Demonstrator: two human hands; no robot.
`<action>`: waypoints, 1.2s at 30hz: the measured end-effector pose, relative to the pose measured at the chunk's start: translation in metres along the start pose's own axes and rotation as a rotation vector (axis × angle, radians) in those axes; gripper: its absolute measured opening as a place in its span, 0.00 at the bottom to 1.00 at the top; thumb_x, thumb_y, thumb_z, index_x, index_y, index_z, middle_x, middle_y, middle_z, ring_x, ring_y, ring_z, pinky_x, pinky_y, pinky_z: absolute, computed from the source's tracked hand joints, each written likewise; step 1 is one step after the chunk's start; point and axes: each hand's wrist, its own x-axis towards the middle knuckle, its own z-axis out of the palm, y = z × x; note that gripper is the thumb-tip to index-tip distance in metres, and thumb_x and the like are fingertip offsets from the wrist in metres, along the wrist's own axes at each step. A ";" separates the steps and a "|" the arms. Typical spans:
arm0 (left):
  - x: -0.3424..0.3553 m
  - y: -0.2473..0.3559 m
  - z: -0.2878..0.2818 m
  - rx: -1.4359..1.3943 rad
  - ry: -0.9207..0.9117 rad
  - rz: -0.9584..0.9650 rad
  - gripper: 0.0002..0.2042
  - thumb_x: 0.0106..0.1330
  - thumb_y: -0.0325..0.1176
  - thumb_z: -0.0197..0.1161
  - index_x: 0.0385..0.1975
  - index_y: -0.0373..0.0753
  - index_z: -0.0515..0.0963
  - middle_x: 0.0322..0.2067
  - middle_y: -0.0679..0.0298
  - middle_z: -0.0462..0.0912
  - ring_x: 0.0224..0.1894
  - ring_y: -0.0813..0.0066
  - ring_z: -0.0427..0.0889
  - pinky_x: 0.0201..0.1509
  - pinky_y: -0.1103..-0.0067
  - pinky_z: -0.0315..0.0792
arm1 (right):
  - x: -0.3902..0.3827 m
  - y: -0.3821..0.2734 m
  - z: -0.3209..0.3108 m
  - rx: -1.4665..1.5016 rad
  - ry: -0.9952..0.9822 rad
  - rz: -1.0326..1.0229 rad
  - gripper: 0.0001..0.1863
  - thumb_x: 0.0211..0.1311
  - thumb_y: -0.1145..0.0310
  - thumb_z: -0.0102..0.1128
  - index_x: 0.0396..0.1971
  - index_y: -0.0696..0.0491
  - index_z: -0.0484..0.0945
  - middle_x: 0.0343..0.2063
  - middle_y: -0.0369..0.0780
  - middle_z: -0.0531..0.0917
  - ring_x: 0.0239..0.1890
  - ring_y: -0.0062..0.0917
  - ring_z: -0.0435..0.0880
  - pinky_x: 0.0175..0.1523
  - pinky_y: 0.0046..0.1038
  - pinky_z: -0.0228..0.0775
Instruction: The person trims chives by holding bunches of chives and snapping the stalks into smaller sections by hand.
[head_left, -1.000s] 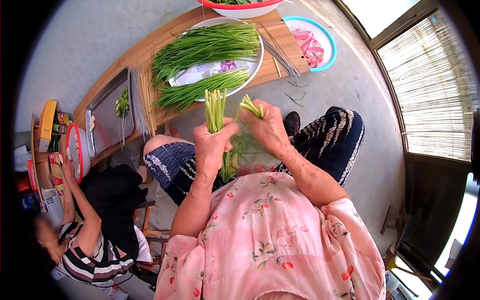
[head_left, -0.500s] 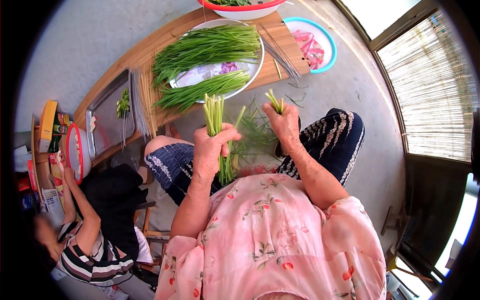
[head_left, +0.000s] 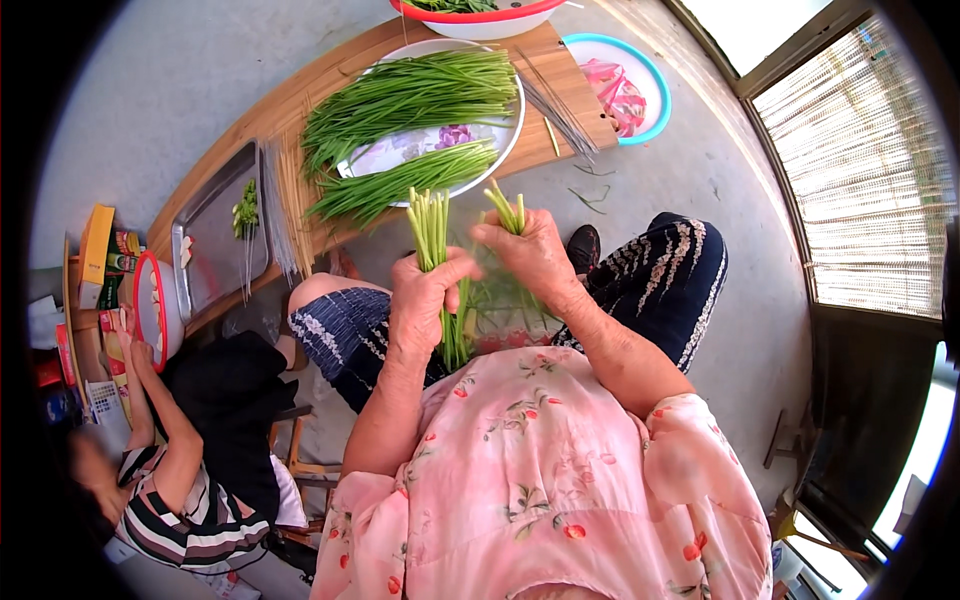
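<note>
Chive bundle (head_left: 429, 225): clasped in the left hand (head_left: 420, 298); pale stems stand out toward 12 o'clock, green leaves (head_left: 455, 340) emerge below toward 5 o'clock.
Left-hand state: narrow, fingers wrapped round the bundle, thumb toward the right hand.
Right hand (head_left: 540, 258): at 2 o'clock from the left, just beside it; blur between them, contact cannot be told.
Right-hand state: narrow, gripping a smaller chive bunch (head_left: 507, 210), stem ends toward 11 o'clock.
Floral plate (head_left: 455, 136): at 12 o'clock from the left hand, apart from it, bearing a large chive heap (head_left: 415, 100) and a smaller chive heap (head_left: 420, 178) nearer the hands.
Wooden table (head_left: 567, 62): beneath the plate; metal skewers (head_left: 560, 118) lie right of it.
Metal tray (head_left: 207, 265): at 10 o'clock from the left hand, holding skewered green pieces (head_left: 245, 210).
Blue-rimmed basin (head_left: 664, 95): at 1 o'clock from the right hand, pink bag (head_left: 625, 105) inside.
Co-worker (head_left: 190, 505): at 8 o'clock from the left hand, in a striped top.
</note>
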 end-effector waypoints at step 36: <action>-0.001 0.001 -0.012 -0.004 -0.124 -0.041 0.10 0.56 0.29 0.63 0.34 0.31 0.76 0.23 0.57 0.81 0.13 0.84 0.66 0.17 0.87 0.61 | -0.004 -0.003 -0.021 0.082 0.175 0.109 0.11 0.57 0.66 0.62 0.25 0.60 0.79 0.15 0.31 0.74 0.14 0.14 0.66 0.19 0.19 0.59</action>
